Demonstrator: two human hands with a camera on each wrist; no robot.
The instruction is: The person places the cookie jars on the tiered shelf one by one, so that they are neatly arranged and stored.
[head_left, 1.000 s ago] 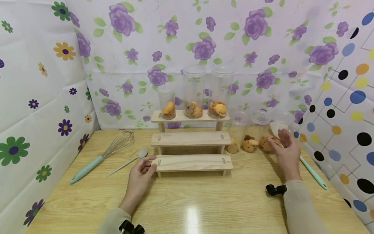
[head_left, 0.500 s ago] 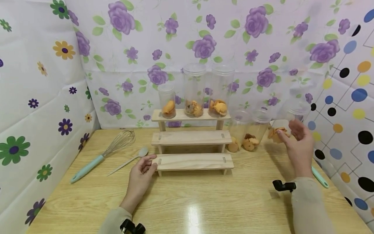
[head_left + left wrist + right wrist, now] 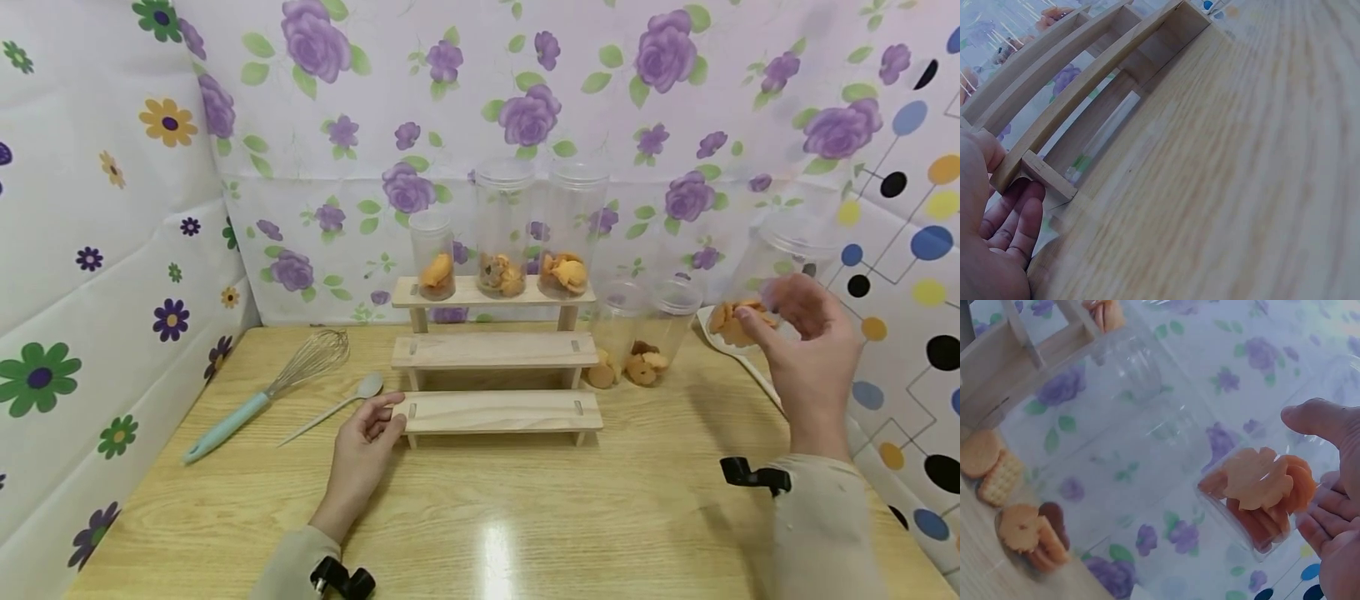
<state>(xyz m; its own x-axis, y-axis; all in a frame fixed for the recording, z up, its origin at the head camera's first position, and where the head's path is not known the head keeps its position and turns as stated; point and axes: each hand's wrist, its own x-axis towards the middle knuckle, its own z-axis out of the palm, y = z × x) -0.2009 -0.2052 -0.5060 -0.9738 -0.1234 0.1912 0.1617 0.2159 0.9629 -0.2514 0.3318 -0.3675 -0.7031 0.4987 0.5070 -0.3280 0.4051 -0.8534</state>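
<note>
My left hand (image 3: 360,450) grips the left end of the lowest step of a three-tier wooden stand (image 3: 495,412). In the left wrist view its thumb lies over the board and its curled fingers (image 3: 1025,219) are beneath. Off to the right, my right hand (image 3: 817,367) holds a clear jar (image 3: 783,250) with orange-brown cookies in its bottom. That jar is raised off the table and tilted. In the right wrist view the thumb and fingers are around it, and flower-shaped cookies (image 3: 1257,478) show through its base end.
Three clear cookie jars, among them a short one (image 3: 432,258), stand on the top tier. Two more jars (image 3: 615,333) stand right of the stand. A white-headed spatula (image 3: 738,354) lies behind the right hand. A whisk (image 3: 270,392) and a small spoon (image 3: 337,408) lie left.
My right hand has lifted the jar off the table and moved it right and up, away from the two jars beside it. The left hand stays on the stand.
</note>
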